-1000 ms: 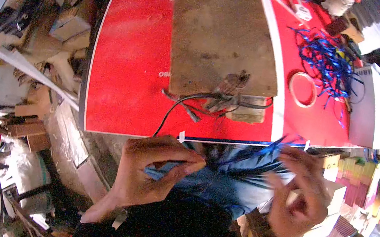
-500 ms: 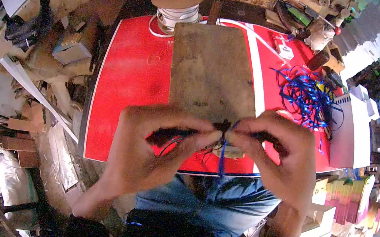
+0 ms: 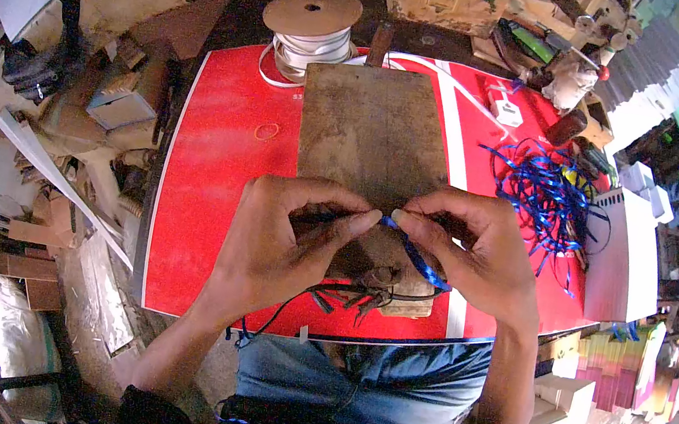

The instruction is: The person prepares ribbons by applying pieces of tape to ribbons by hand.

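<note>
A thin blue ribbon (image 3: pixel 425 267) is stretched between my two hands, over the near half of a worn wooden board (image 3: pixel 371 128). My left hand (image 3: pixel 290 240) pinches it between thumb and fingertips. Close beside it, my right hand (image 3: pixel 477 249) pinches the same ribbon, and a length of it hangs below those fingers. A dark cable (image 3: pixel 277 314) and taped wires (image 3: pixel 377 283) lie at the board's near end. The board rests on a red table surface (image 3: pixel 217 192).
A tangle of blue ribbon (image 3: pixel 548 198) lies on the right, beside a white box (image 3: pixel 623 260). A spool of white band (image 3: pixel 310 36) stands at the back left. Behind the tangle are a small white packet (image 3: pixel 505 109) and assorted tools. A rubber band (image 3: pixel 267 132) lies left of the board.
One second ago my hands were apart near the table's front edge. They have come together over the board, and the ribbon that hung straight down now slants to the right. The view has shifted too.
</note>
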`<action>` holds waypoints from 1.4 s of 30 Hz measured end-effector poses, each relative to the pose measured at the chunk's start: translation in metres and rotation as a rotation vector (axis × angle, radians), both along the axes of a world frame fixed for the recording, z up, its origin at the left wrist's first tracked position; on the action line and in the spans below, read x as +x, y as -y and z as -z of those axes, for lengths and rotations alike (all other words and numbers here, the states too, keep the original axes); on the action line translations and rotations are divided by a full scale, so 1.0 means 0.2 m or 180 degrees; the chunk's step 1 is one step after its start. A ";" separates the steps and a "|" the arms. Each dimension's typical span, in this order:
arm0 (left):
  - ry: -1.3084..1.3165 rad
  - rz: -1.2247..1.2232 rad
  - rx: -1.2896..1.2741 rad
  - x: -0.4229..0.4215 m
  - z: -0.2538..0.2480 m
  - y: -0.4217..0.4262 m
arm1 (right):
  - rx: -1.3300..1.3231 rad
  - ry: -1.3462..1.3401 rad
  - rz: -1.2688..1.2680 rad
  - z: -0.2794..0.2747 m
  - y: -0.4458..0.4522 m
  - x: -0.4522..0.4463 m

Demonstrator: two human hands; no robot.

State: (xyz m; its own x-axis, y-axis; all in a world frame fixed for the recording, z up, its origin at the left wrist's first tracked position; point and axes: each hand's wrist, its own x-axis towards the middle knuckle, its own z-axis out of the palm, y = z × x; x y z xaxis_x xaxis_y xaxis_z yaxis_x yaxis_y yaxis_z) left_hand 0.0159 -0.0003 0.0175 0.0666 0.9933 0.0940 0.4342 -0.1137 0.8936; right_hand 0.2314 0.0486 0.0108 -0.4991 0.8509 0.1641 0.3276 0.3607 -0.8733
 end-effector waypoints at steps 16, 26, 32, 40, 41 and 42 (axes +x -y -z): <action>-0.0356 -0.0082 0.0409 -0.04 0.08 -0.10 | 0.0146 0.0138 0.0176 0.03 -0.10 -0.02; -0.0484 -0.0745 0.0365 -0.09 -0.03 0.28 | 0.2453 0.1548 0.2077 -0.06 -0.55 0.73; 0.0266 -0.0480 -0.0211 0.04 0.00 0.57 | 0.1851 0.0580 0.2233 -0.08 0.25 0.39; 0.0685 0.0034 0.0148 0.19 0.15 0.64 | -0.0254 -0.1165 0.1105 0.07 0.83 0.02; 0.0760 0.0172 0.0114 0.21 0.16 0.66 | -0.0234 -0.1098 0.1252 0.10 0.87 0.01; 0.0752 0.0022 -0.0090 0.22 0.18 0.68 | -0.0300 -0.1225 0.1411 0.13 0.90 0.01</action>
